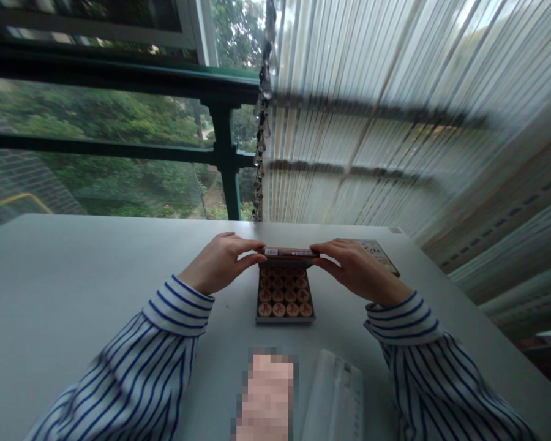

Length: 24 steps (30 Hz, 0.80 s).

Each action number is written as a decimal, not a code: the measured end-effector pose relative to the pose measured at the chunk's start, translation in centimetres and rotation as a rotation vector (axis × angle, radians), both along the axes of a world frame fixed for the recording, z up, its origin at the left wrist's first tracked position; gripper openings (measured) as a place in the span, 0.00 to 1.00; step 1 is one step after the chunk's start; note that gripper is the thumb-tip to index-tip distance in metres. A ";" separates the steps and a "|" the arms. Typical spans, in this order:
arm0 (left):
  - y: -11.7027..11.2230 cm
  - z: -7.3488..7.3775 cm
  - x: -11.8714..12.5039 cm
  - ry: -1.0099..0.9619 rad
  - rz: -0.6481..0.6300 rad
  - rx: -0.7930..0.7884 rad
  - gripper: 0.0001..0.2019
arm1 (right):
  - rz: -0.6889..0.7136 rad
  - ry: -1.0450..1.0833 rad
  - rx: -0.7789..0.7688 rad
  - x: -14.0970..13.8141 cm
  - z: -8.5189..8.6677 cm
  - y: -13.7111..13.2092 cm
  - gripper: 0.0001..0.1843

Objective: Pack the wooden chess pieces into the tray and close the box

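Note:
A shallow box (pixel 285 319) of round wooden game pieces with red markings (pixel 284 295) lies on the white table (pixel 73 288), straight ahead of me. Its brown lid (pixel 288 252) is held level just above the box's far end. My left hand (pixel 218 264) pinches the lid's left end and my right hand (pixel 356 267) pinches its right end. Both arms wear blue-striped white sleeves.
A flat printed board or card (pixel 380 255) lies behind my right hand. A folded pale sheet (pixel 335 397) rests near the table's front edge. Beyond the table are a green window frame (pixel 224 153), a bead string (pixel 261 116) and a sheer striped curtain (pixel 417 122).

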<state>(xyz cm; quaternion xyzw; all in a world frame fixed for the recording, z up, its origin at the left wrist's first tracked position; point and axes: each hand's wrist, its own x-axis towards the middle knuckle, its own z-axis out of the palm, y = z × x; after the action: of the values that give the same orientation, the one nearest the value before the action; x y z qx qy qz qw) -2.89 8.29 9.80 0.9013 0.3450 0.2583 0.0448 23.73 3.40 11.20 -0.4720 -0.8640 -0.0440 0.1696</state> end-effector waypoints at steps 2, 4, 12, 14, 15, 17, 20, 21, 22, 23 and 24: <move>0.1 -0.1 0.0 -0.001 -0.001 -0.001 0.15 | 0.002 0.006 -0.002 0.0 0.0 0.0 0.15; 0.1 -0.1 -0.1 -0.001 -0.002 -0.005 0.15 | 0.007 0.010 -0.001 0.0 0.0 0.0 0.15; -0.2 0.4 0.0 0.030 0.019 -0.042 0.14 | 0.013 -0.002 -0.001 0.0 0.0 0.0 0.15; -0.2 0.4 0.0 0.037 0.011 -0.041 0.14 | 0.012 -0.005 -0.002 0.0 0.0 0.0 0.15; -0.2 0.3 0.0 0.038 0.009 -0.040 0.14 | 0.012 -0.006 -0.001 0.0 0.1 0.0 0.15; -0.2 0.3 0.0 0.041 0.006 -0.043 0.14 | 0.013 -0.010 -0.004 -0.1 0.1 -0.1 0.15; -0.3 0.4 0.0 0.047 0.005 -0.058 0.14 | 0.017 -0.018 -0.009 -0.1 0.1 -0.2 0.15; -0.4 0.4 0.0 0.048 0.005 -0.064 0.14 | 0.016 -0.020 -0.009 -0.1 0.1 -0.2 0.15; -0.4 0.5 0.0 0.046 0.004 -0.068 0.14 | 0.015 -0.022 -0.008 -0.1 0.1 -0.2 0.15; -0.4 0.6 0.0 0.045 0.004 -0.073 0.14 | 0.014 -0.023 -0.007 -0.1 0.1 -0.2 0.15; -0.5 0.6 0.1 0.044 0.005 -0.076 0.13 | 0.014 -0.024 -0.006 -0.1 0.1 -0.2 0.15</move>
<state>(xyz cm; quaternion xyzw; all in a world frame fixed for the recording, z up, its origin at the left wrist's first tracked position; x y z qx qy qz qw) -2.83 7.81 10.41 0.9034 0.3578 0.2253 0.0708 23.61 3.19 11.35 -0.4658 -0.8694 -0.0459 0.1582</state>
